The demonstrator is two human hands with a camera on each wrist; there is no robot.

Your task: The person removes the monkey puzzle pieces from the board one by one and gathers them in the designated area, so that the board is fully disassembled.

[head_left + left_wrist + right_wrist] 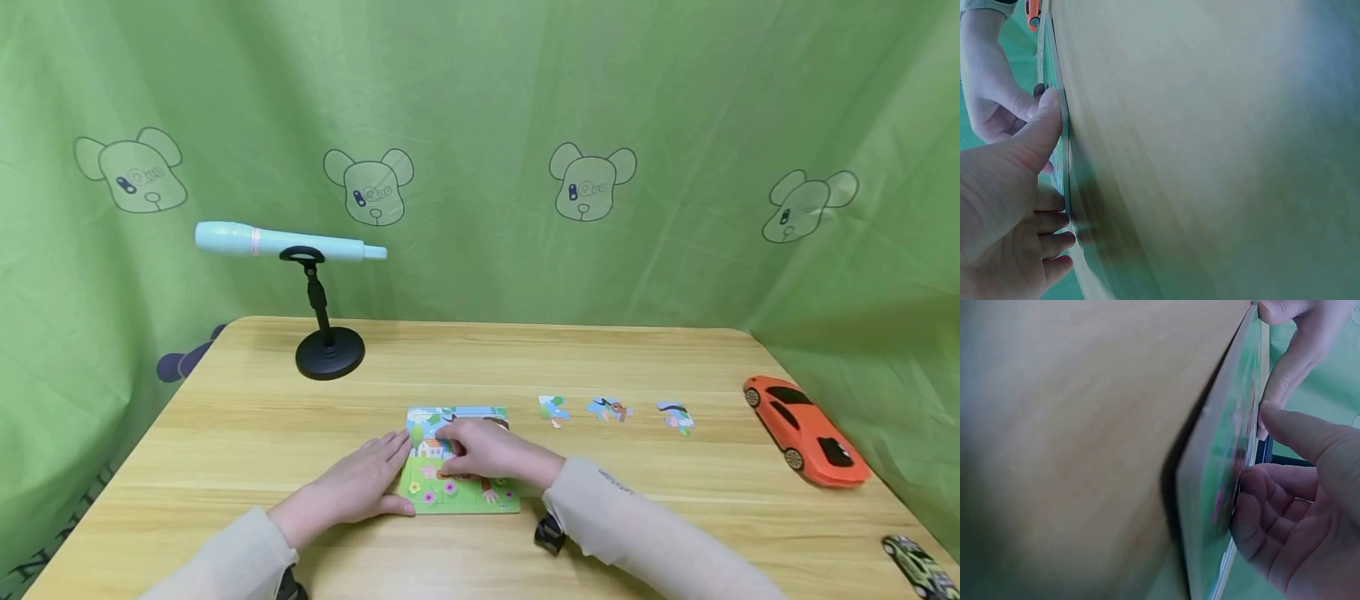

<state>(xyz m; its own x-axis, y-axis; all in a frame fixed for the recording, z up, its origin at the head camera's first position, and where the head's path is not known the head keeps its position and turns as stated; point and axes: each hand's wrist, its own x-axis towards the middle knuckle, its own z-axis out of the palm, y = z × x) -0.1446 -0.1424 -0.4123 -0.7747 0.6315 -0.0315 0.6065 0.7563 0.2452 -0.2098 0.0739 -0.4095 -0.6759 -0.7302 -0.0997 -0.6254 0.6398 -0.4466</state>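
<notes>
A flat picture puzzle [468, 503] in a green-edged board lies on the table, showing a house, flowers and sky. My left hand [363, 482] rests along its left side, fingers extended, thumb at the near corner; the left wrist view shows the thumb and fingertips [1064, 239] on the board's edge. Over the middle of the puzzle is my right hand [491, 450], thumb and index finger apart with no loose piece visible between them. In the right wrist view its bent fingers [1249, 519] touch the puzzle's surface. That hand hides part of the picture.
Three loose puzzle pieces lie right of the board: one [553, 407], a middle one [606, 409] and another [677, 416]. An orange toy car [806, 433] and a small patterned car [921, 568] sit at the right edge. A light blue microphone [330, 247] rests on a black stand [330, 353].
</notes>
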